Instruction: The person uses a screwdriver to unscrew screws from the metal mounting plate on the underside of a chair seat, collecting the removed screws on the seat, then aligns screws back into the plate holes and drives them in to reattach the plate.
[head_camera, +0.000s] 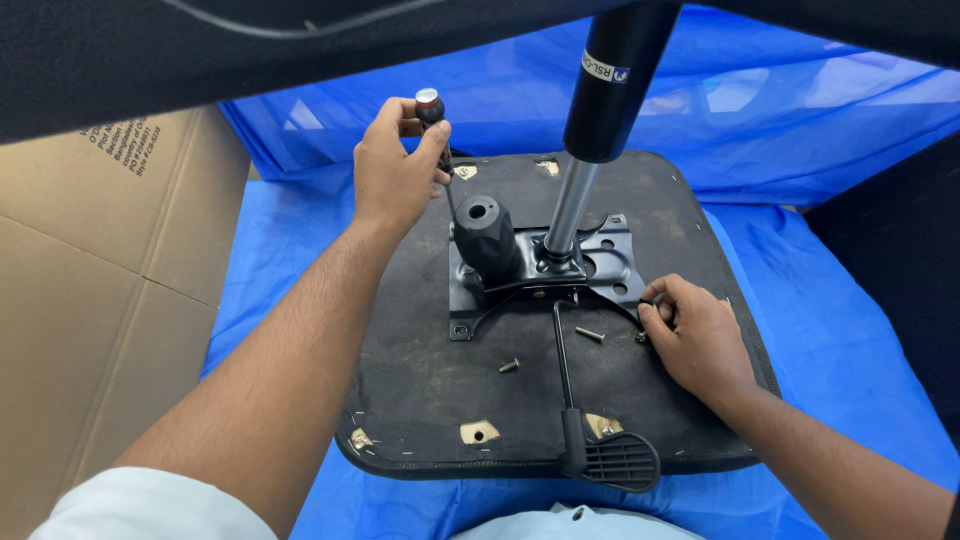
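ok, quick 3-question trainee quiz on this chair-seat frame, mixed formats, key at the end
1. True or false: the left hand holds a screwdriver at the back left corner of the metal plate.
2. How many loose screws lie on the seat underside in front of the plate? A) none B) two C) five
3. Fill in: the right hand rests at the plate's front ____ corner.

Key
1. True; its fingers wrap the handle.
2. B; one screw left of the lever rod, another screw right of it.
3. Right.
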